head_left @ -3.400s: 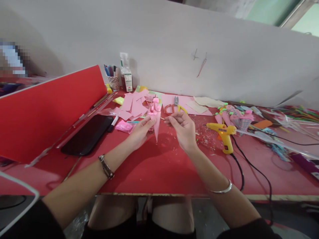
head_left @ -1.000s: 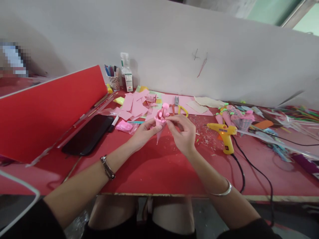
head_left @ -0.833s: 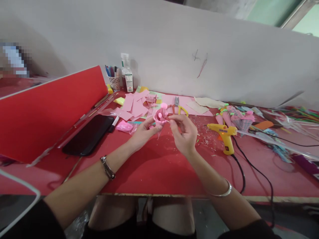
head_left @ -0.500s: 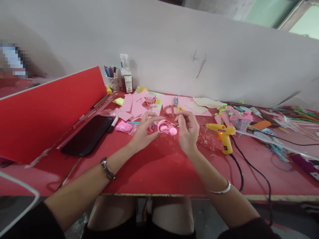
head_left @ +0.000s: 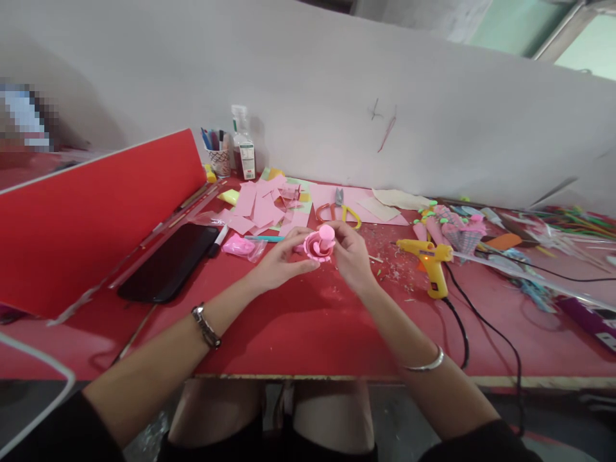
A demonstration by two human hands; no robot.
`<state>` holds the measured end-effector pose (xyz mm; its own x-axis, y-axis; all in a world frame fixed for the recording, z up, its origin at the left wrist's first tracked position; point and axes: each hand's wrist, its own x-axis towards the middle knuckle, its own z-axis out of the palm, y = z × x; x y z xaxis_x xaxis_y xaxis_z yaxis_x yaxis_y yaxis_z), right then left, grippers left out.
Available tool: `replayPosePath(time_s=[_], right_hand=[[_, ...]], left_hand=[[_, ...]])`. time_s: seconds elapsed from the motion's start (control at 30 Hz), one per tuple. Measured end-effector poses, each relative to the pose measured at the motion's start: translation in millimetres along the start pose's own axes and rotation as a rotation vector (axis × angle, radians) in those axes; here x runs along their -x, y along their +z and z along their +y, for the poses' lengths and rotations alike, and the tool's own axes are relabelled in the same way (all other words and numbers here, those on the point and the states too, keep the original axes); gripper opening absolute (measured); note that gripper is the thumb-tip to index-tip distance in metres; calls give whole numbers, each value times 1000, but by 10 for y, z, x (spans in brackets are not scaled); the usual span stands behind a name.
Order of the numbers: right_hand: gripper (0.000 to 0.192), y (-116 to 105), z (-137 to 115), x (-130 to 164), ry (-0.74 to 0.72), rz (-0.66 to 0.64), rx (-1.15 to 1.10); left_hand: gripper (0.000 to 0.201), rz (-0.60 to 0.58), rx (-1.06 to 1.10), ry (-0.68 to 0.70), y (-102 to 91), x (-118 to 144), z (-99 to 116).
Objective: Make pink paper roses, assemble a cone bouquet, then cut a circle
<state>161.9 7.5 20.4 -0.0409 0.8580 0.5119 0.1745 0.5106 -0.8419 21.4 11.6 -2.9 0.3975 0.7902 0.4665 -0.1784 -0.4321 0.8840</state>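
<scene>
Between my two hands, a little above the red table, is a pink coiled paper flower (head_left: 316,248) with a round pink disc (head_left: 327,233) at its upper right. My left hand (head_left: 283,258) has its thumb and fingers closed around the flower's left side. My right hand (head_left: 350,251) grips it from the right, the fingertips partly hidden behind the disc. Just beyond the hands lie scissors (head_left: 339,197) with orange and yellow handles. Pink paper pieces (head_left: 262,205) are heaped behind my left hand.
A yellow glue gun (head_left: 430,260), its light glowing, rests to the right with its black cord trailing off the edge. A black phone (head_left: 171,262), a marker (head_left: 219,240) and a bag of pink clay-like stuff (head_left: 239,245) lie left. Behind stand a bottle (head_left: 245,154) and a pen cup (head_left: 219,160).
My right hand has moved left and closed in on the flower. The coil has turned, its opening now facing up toward me, and the disc has shifted up and left.
</scene>
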Motion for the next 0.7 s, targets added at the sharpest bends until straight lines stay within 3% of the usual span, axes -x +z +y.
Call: replayPosePath(time_s=[0.1,0.3,0.7], right_hand=[[6,15,63,-5,9,-137,-39],[7,40,121,22,-95,-204,108],[8,65,121,45,-194,-152,274]], left_hand=[[32,27,74,-57,14,-1,24],[38,40,105,-125,26,-5,68],[38,-4,105,-123,11,9,9]])
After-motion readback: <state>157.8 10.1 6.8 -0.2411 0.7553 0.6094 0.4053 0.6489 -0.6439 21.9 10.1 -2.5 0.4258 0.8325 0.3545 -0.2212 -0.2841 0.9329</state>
